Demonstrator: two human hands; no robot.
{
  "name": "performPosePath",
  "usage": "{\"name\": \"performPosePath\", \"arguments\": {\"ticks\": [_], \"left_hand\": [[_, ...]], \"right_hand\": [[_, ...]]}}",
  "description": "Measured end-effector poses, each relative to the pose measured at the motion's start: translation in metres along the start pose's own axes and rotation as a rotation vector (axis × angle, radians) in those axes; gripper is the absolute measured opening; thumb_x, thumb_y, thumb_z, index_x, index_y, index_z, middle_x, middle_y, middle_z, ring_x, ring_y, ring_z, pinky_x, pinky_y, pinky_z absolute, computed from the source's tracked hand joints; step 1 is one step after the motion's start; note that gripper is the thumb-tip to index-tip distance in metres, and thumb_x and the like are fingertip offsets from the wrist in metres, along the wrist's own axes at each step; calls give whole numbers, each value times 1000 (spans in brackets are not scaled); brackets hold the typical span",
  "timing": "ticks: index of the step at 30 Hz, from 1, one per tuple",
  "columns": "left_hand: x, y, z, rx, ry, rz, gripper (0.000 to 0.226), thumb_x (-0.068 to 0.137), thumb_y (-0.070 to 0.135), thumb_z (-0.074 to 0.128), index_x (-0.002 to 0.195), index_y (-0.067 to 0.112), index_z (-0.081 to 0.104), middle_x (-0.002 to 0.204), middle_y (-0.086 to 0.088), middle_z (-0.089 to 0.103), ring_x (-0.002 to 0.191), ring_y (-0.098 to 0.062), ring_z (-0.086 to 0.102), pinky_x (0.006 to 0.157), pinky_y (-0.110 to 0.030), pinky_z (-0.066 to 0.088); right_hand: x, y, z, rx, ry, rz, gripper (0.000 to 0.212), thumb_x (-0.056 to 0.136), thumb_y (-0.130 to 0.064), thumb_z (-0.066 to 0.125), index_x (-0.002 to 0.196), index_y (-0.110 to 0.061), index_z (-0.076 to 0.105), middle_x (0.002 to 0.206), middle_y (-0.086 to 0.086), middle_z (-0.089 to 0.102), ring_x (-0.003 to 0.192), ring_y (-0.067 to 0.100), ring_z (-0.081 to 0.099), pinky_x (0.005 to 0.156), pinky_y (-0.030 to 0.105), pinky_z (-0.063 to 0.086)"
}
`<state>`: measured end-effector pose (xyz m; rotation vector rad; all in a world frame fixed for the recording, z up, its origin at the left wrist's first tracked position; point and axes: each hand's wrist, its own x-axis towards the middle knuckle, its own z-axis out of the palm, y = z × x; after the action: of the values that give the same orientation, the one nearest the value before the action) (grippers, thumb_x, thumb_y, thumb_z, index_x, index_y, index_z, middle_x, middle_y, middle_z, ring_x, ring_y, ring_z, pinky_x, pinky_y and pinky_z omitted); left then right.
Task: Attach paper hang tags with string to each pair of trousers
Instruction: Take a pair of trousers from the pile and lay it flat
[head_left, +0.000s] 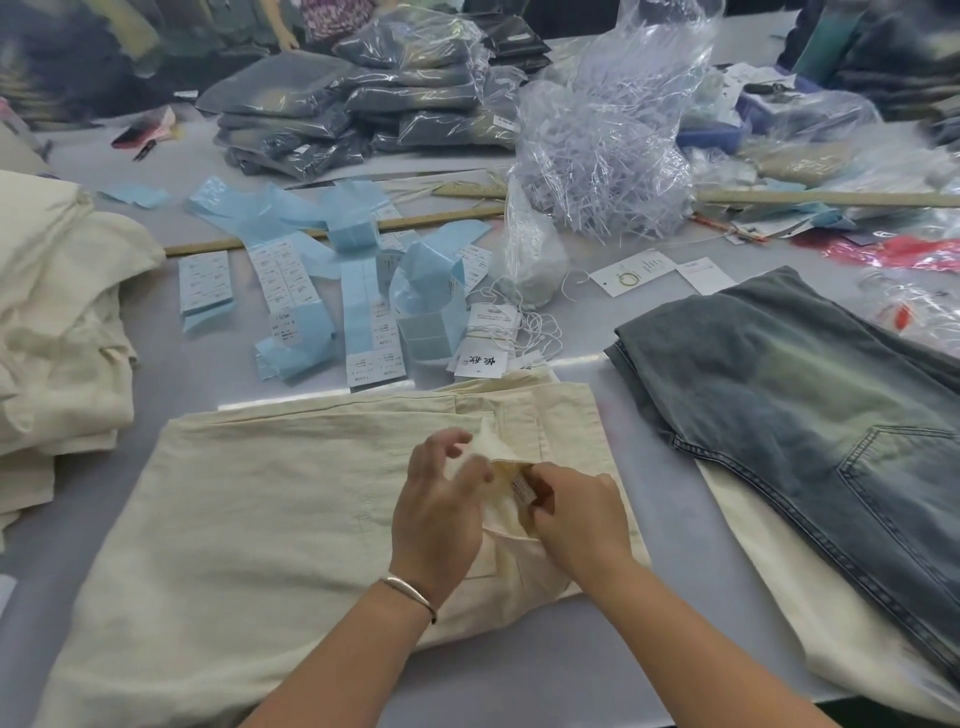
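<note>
A folded pair of cream trousers (270, 499) lies on the grey table in front of me. My left hand (439, 506) lifts a flap of cream fabric (488, 447) near the waistband, fingers curled round it. My right hand (579, 512) pinches the small sewn-in label (522, 488) inside the opening. A bundle of white paper hang tags with string (488, 343) lies just beyond the trousers.
Folded blue-green jeans (795, 410) lie at right on cream fabric. A pile of cream trousers (57, 312) stands at left. Light blue sticker strips (311, 291), wooden rulers (332, 231), a bag of plastic fasteners (597, 150) and bagged dark garments (363, 104) fill the far side.
</note>
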<state>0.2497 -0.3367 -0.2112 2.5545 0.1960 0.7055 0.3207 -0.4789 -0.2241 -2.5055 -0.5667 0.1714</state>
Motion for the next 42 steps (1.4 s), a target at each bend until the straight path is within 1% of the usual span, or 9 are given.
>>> {"name": "performPosePath", "arguments": {"ticks": [3,7,12,17,21,23,25,30,42], "left_hand": [[0,0,3,30,-170,16,26,75,7,53,77,21,74,134,-11,53,115,-34,50,94,-39,47],[-1,-1,6,181,-470,-148,43,85,23,46,123,34,63,154,-4,24,135,-26,25,108,-34,34],[0,2,5,62,-421,-281,56,84,1,44,133,25,55,151,-2,28,133,-23,29,106,-29,34],[10,12,3,-105,-366,-435,60,81,-11,41,133,16,56,144,-6,34,134,-21,30,102,-14,19],[12,26,5,-136,-198,-429,40,83,-1,55,110,22,72,112,4,44,109,-14,40,89,-7,27],[18,36,3,-308,-212,-543,22,90,20,64,74,28,76,83,8,45,81,-10,45,77,-23,41],[23,41,1,-508,-277,-737,49,93,38,61,47,22,62,59,6,42,56,-9,39,60,-35,36],[25,34,-4,-692,-379,-1000,19,87,24,67,75,11,61,63,-4,47,53,-12,41,48,-19,32],[0,25,-19,-1118,-405,-901,16,84,25,67,78,13,76,72,0,63,63,-7,54,56,-16,44]], "right_hand": [[1,1,5,-27,72,-123,27,73,-4,57,86,-23,69,71,-4,66,63,22,56,65,33,32],[1,4,11,7,212,-195,15,76,-4,61,74,-14,73,61,3,63,53,28,56,52,35,37],[0,4,4,607,68,95,33,92,-22,64,60,-16,62,56,-6,57,54,8,47,55,26,37],[-3,8,-15,1138,-23,313,20,89,-9,66,70,-8,72,59,-1,63,50,6,46,51,16,41],[-5,8,-22,988,166,196,10,84,-7,72,74,-10,74,57,-5,62,51,7,47,53,19,42],[-8,6,-24,780,273,-59,8,81,-6,75,78,-13,77,66,-1,65,55,12,50,52,24,42],[-10,3,-22,546,349,-350,8,81,-5,74,82,-12,78,70,2,64,56,15,54,49,31,45],[-10,2,-14,229,443,-697,14,86,-12,65,84,-11,78,70,5,63,57,22,57,46,33,46],[-10,10,-30,453,278,-592,19,76,3,64,88,-5,76,88,5,68,71,17,64,55,33,52]]}}
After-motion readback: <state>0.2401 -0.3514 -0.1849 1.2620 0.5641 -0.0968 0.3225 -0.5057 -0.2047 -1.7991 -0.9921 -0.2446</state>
